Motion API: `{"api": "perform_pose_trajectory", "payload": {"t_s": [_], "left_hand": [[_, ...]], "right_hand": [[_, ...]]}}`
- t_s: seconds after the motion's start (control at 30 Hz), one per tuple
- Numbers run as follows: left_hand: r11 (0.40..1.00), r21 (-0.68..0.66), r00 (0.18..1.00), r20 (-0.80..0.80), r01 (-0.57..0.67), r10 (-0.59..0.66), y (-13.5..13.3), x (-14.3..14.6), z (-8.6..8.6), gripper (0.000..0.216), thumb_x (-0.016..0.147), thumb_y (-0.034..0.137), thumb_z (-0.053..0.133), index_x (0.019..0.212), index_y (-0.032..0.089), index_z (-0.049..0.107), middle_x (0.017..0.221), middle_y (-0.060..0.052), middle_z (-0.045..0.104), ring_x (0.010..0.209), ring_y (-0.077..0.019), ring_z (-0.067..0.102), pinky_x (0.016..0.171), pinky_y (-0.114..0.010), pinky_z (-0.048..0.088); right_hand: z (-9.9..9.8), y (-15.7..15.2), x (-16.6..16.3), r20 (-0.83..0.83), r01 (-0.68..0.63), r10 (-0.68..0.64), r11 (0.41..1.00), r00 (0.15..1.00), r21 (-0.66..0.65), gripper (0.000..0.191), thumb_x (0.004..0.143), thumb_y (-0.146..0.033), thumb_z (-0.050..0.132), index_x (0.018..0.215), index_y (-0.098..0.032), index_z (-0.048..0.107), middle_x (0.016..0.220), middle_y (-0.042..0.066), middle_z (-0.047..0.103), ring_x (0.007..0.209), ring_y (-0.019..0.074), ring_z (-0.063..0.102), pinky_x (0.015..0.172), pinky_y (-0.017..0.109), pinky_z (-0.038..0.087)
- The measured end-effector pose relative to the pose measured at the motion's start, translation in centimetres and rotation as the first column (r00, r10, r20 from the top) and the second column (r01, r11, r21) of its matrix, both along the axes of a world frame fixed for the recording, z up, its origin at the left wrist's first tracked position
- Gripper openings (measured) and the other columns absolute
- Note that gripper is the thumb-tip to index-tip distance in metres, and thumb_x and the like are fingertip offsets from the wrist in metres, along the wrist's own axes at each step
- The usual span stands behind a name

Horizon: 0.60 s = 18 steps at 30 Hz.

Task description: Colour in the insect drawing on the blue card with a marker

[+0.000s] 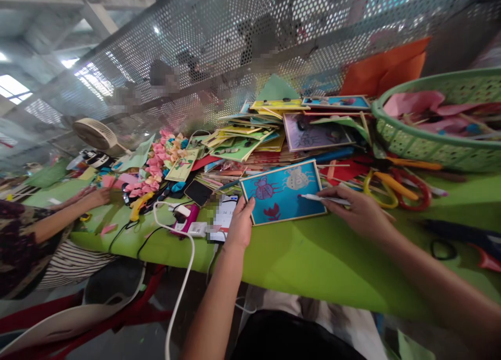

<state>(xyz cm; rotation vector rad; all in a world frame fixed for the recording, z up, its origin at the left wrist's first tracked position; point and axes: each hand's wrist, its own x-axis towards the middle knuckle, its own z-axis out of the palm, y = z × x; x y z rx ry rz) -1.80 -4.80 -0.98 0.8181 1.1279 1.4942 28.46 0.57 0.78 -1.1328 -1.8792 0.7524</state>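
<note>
Nearest the viewer, a dark garment [297,336] is showing below the front edge of the green table [293,261]. Left to right: a co-worker's hand [99,196] is extending over the table's left part, its grasp being unclear. Pink flowers [158,159] are lying heaped toward the back edge; a black phone [199,193] and a lit phone [223,217] are lying nearer the front. The left hand [241,223] is gripping a blue card [289,201] by its left side; the card is being held above the table, between front and back edges. Behind it, piled cards [245,145] are lying toward the back edge. The right hand [354,207] is pinching a white pen [313,197], its tip pointing toward the card. Scissors [425,195] and, toward the back edge, a green basket [430,147] are sitting farther right.
</note>
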Motion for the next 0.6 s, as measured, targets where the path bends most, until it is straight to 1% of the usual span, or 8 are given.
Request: {"api": "perform_pose_trajectory", "payload": {"t_s": [0.13, 0.3, 0.5, 0.6], "left_hand": [[1.000, 0.000, 1.000, 0.008, 0.000, 0.000, 0.08, -0.04, -0.07, 0.056, 0.083, 0.055, 0.089, 0.128, 0.026, 0.074, 0.130, -0.005, 0.080, 0.134, -0.0307, 0.068, 0.118, -0.049, 0.051], [1.000, -0.014, 1.000, 0.013, -0.005, 0.005, 0.00, -0.04, 0.00, 0.053, 0.083, 0.055, 0.089, 0.126, 0.026, 0.074, 0.129, -0.006, 0.080, 0.133, -0.0307, 0.069, 0.118, -0.049, 0.051], [1.000, -0.019, 1.000, -0.021, 0.004, -0.004, 0.04, -0.17, -0.19, 0.049, 0.085, 0.056, 0.086, 0.121, 0.025, 0.075, 0.131, -0.006, 0.079, 0.131, -0.0305, 0.069, 0.117, -0.048, 0.052], [1.000, -0.019, 1.000, -0.023, 0.002, -0.003, 0.10, -0.18, -0.26, 0.050, 0.085, 0.057, 0.086, 0.121, 0.025, 0.074, 0.131, -0.006, 0.079, 0.131, -0.0303, 0.069, 0.117, -0.048, 0.051]], "right_hand": [[0.21, -0.07, 0.05, -0.002, 0.016, -0.017, 0.999, 1.000, -0.030, 0.036, 0.092, -0.056, 0.066, 0.100, -0.024, 0.079, 0.089, 0.007, 0.082, 0.077, 0.0272, 0.075, 0.075, 0.040, 0.057], [0.35, -0.15, 0.19, 0.025, 0.017, -0.016, 0.998, 1.000, -0.054, 0.033, 0.091, -0.054, 0.067, 0.100, -0.024, 0.079, 0.087, 0.006, 0.081, 0.077, 0.0273, 0.074, 0.072, 0.038, 0.055], [0.35, -0.14, 0.27, 0.039, 0.005, -0.004, 0.999, 0.999, -0.043, 0.036, 0.092, -0.057, 0.067, 0.099, -0.025, 0.079, 0.089, 0.008, 0.082, 0.080, 0.0292, 0.074, 0.074, 0.040, 0.055], [0.47, -0.18, 0.20, 0.043, -0.015, 0.017, 0.999, 0.999, -0.042, 0.034, 0.093, -0.056, 0.067, 0.100, -0.025, 0.079, 0.091, 0.008, 0.082, 0.083, 0.0299, 0.075, 0.077, 0.041, 0.056]]}}
